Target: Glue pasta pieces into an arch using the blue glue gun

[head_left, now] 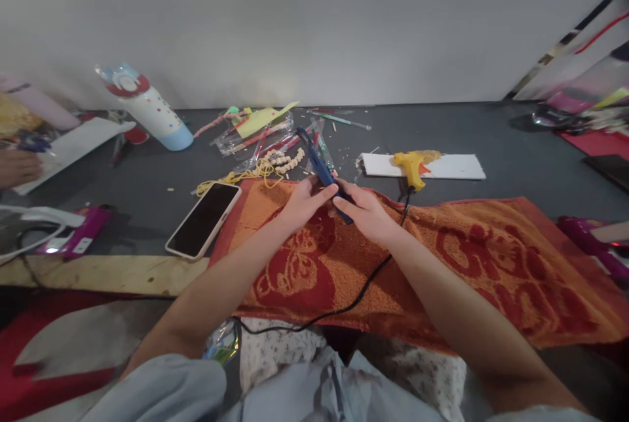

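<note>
- A dark grey tabletop (pixel 442 127) carries everything within reach; its far edge meets a pale wall.
- An orange-and-red terry towel (pixel 363 261) with a raised pattern lies along the near edge, under the person's forearms.
- A white bottle with a red collar and light-blue base (pixel 154 111) stands at the back left.
- A black-screened phone in a pale case (pixel 204 220) lies face up beside the towel's left end.
- A flat white strip (pixel 464 168) lies beyond the towel, with a yellow glue gun (pixel 411 166) on it; the gun's black cord crosses the towel and drops from sight over the near edge.
- The left hand (pixel 305 204) and right hand (pixel 367 213) are both curled around a long, narrow dark-blue object (pixel 319 168), held tilted above the towel, its far end pointing away.
- The step in hand looks like handling or inspecting this object; the next move would call for a steady two-handed grip.
- The fingers cover much of its lower part, so what it is cannot be told.
- Beyond it, pale beads (pixel 287 161) and yellow string (pixel 216 181) lie tangled near clear packets whose contents are hard to make out.
- A co-worker's hand (pixel 18 168) is cut off at the left edge; its hold is unclear.
</note>
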### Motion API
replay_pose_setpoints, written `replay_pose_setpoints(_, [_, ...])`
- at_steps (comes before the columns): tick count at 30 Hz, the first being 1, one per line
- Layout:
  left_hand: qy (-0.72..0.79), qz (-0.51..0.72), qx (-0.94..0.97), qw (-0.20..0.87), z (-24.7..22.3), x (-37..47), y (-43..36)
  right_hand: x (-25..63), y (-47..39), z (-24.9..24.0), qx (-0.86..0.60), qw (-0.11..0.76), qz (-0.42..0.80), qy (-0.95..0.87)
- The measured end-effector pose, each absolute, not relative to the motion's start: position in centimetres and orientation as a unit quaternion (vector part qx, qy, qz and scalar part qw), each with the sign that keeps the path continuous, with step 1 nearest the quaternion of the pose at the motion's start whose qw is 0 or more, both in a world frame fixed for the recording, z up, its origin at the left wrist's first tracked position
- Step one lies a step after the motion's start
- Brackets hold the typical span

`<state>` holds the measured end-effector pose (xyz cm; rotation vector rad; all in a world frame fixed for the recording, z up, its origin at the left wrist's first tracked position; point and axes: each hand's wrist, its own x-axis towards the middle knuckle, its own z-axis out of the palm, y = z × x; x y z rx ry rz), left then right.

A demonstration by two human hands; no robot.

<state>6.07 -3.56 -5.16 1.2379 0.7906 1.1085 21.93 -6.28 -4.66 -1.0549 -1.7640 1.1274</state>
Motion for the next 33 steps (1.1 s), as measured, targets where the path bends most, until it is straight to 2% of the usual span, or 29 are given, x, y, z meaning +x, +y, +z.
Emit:
replay_pose_setpoints(11, [0.347, 0.492, 0.473, 0.643, -4.1, 5.6, -2.7, 22.3, -6.2, -4.7, -0.427, 0.437, 0.507, -0.609])
replay_pose_setpoints(16, [0.419, 0.515, 0.461, 0.588, -2.6, 3.8, -1.1, 22.1, -6.2, -4.7, -0.422, 0.445, 0.523, -0.592])
replay_pose_setpoints(18, [0.472, 0.513, 0.496, 0.517, -2.2, 1.7, 0.1, 22.1, -6.3, -4.7, -0.421, 0.439, 0.525, -0.595])
replay_pose_setpoints(22, [0.597, 0.502, 0.557, 0.285, -2.0, -5.1, 3.2, 22.1, -6.3, -4.7, -0.419, 0.426, 0.521, -0.610])
replay_pose_setpoints(25, [0.684, 0.432, 0.574, 0.128, -1.7, -11.2, 5.5, 22.1, -6.3, -4.7, -0.424, 0.415, 0.518, -0.616])
replay_pose_setpoints(27, [0.751, 0.334, 0.568, 0.044, -1.5, -14.7, 6.8, 22.1, -6.2, -4.9, -0.430, 0.418, 0.513, -0.613])
replay_pose_setpoints(30, [0.817, 0.178, 0.549, 0.002, -1.5, -18.4, 8.6, 22.0, -6.0, -5.1, -0.431, 0.424, 0.518, -0.605])
replay_pose_setpoints(33, [0.820, 0.091, 0.565, -0.014, -2.2, -20.0, 10.1, 21.9, -5.9, -5.3, -0.431, 0.424, 0.531, -0.594])
